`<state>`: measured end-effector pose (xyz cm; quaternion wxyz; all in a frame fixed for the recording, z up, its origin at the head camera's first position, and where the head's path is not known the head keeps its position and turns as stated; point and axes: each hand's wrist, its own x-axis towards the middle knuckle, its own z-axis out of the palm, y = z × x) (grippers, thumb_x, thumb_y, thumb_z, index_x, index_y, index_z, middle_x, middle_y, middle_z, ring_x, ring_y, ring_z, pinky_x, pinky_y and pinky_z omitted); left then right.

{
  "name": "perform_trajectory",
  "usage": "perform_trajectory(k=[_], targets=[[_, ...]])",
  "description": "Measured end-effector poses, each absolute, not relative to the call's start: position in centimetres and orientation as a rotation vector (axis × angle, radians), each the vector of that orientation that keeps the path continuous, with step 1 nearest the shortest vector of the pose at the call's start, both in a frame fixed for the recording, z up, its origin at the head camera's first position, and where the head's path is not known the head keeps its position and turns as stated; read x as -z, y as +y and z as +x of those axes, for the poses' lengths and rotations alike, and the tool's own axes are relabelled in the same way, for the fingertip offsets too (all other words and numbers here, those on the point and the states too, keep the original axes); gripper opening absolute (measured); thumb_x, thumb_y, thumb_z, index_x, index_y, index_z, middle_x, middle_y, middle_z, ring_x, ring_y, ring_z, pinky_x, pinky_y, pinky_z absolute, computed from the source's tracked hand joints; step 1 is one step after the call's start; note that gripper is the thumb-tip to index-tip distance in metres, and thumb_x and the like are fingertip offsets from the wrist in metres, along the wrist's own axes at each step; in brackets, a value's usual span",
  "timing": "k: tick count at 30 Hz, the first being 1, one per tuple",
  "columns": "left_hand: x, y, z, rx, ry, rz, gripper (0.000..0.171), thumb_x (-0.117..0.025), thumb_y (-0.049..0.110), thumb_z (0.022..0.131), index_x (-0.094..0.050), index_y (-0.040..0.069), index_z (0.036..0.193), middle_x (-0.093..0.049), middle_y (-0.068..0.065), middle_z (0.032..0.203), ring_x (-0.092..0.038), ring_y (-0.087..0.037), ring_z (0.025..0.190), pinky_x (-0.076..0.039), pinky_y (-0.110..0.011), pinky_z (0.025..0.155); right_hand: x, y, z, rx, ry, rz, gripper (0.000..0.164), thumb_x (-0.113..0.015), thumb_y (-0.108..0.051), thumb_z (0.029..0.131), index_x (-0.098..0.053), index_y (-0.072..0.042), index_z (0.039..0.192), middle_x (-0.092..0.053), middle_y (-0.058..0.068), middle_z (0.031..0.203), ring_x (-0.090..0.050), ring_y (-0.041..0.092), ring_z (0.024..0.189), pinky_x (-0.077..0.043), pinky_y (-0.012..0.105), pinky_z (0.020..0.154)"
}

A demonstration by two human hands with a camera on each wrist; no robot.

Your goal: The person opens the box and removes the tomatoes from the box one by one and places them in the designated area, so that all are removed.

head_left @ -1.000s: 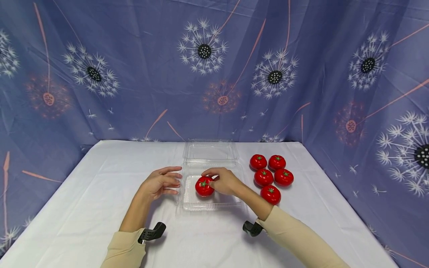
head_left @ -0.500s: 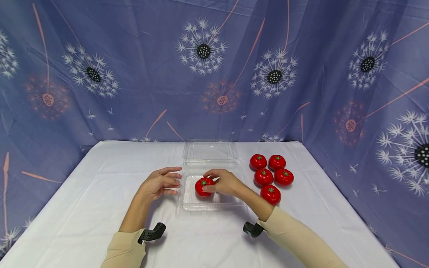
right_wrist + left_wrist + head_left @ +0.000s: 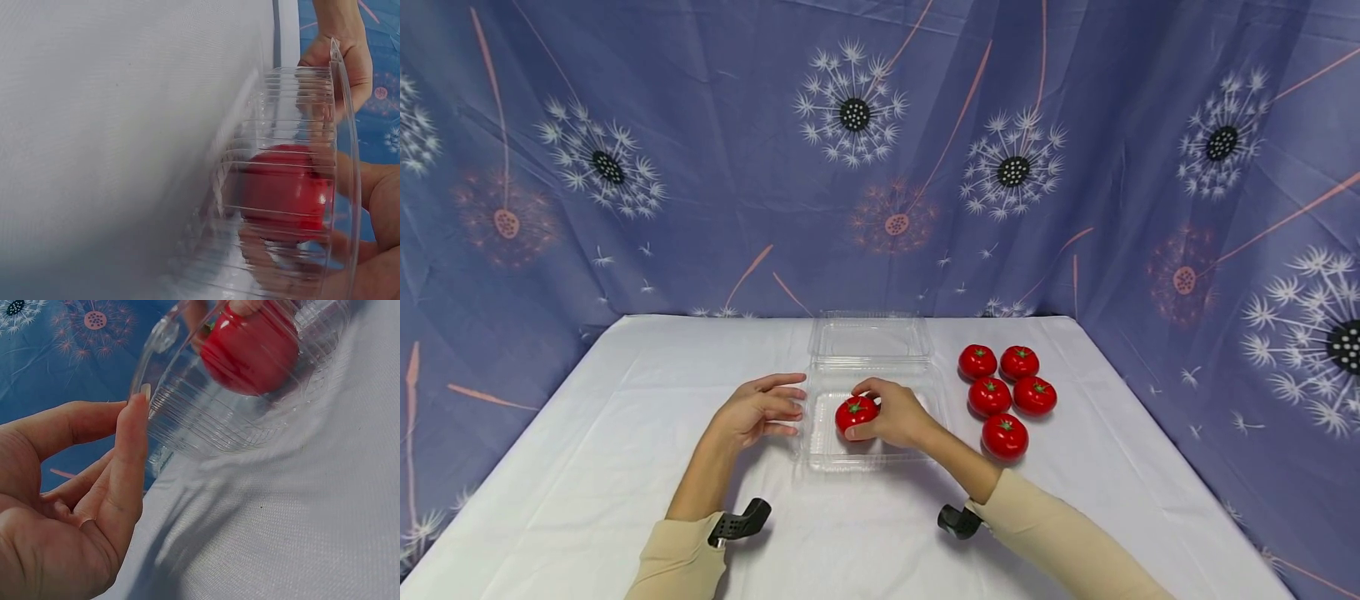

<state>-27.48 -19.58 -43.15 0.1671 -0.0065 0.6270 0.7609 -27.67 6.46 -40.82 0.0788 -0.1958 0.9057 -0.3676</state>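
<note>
A red tomato (image 3: 853, 414) with a green star-shaped top sits inside the clear plastic clamshell box (image 3: 820, 463), toward its left half. My right hand (image 3: 901, 414) reaches into the box from the right and grips this tomato, thumb across its near side and fingers behind it. In the right wrist view the tomato (image 3: 284, 194) shows through the ribbed wall. My left hand (image 3: 758, 412) stays at the box's left side with fingers spread and fairly straight. Its fingertips (image 3: 139, 403) are right at the rim in the left wrist view.
Several more tomatoes (image 3: 990, 397) stand grouped on the white tablecloth (image 3: 647, 400), right of the box. The box's lid (image 3: 871, 337) lies folded back at the far side. A blue dandelion-print curtain (image 3: 737, 167) hangs behind and beside the table.
My right hand has shifted slightly left and closer around the tomato, its thumb moving from the top to the near side. The left hand has kept its place.
</note>
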Motion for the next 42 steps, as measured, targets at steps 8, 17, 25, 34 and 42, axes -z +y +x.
perform_trajectory(k=[8, 17, 25, 34, 42], targets=[[43.1, -19.6, -27.4, -2.165, 1.783, -0.018, 0.070, -0.065, -0.008, 0.086, -0.040, -0.004, 0.151, -0.068, -0.010, 0.114, -0.072, -0.014, 0.075, -0.064, -0.031, 0.063, 40.6, 6.5, -27.6, 1.065, 2.697, -0.560, 0.063, -0.091, -0.023, 0.074, -0.065, -0.010, 0.129, -0.068, 0.010, 0.121, -0.064, 0.028, 0.109, -0.056, 0.044, 0.093], [43.0, -19.4, -27.5, -2.161, 1.789, -0.025, 0.072, -0.065, -0.008, 0.086, -0.039, -0.003, 0.153, -0.068, -0.010, 0.113, -0.072, -0.014, 0.074, -0.064, -0.031, 0.063, 40.7, 6.7, -27.7, 1.061, 2.700, -0.545, 0.062, -0.092, -0.024, 0.072, -0.067, -0.011, 0.127, -0.069, 0.012, 0.119, -0.064, 0.028, 0.109, -0.057, 0.044, 0.093], [43.0, -19.4, -27.5, -2.160, 1.796, -0.027, 0.072, -0.065, -0.008, 0.085, -0.040, -0.003, 0.152, -0.068, -0.010, 0.112, -0.072, -0.014, 0.074, -0.064, -0.031, 0.063, 41.0, 6.7, -27.6, 1.086, 2.747, -0.519, 0.061, -0.093, -0.029, 0.070, -0.070, -0.014, 0.125, -0.071, 0.010, 0.114, -0.063, 0.027, 0.108, -0.055, 0.043, 0.091], [42.9, -19.4, -27.4, -2.164, 1.793, -0.028, 0.073, -0.067, -0.007, 0.085, -0.039, -0.002, 0.153, -0.068, -0.009, 0.114, -0.072, -0.015, 0.077, -0.064, -0.031, 0.064, 40.6, 7.3, -27.3, 1.138, 2.804, -0.539, 0.057, -0.093, -0.032, 0.069, -0.072, -0.015, 0.120, -0.073, 0.010, 0.109, -0.065, 0.025, 0.103, -0.057, 0.040, 0.087], [43.0, -19.4, -27.5, -2.159, 1.801, -0.034, 0.070, -0.066, -0.008, 0.085, -0.042, -0.002, 0.151, -0.070, -0.006, 0.111, -0.072, -0.015, 0.076, -0.063, -0.031, 0.063, 38.4, 9.1, -27.6, 1.170, 2.821, -0.545, 0.058, -0.093, -0.031, 0.069, -0.071, -0.016, 0.121, -0.073, 0.010, 0.110, -0.067, 0.025, 0.103, -0.059, 0.037, 0.085]])
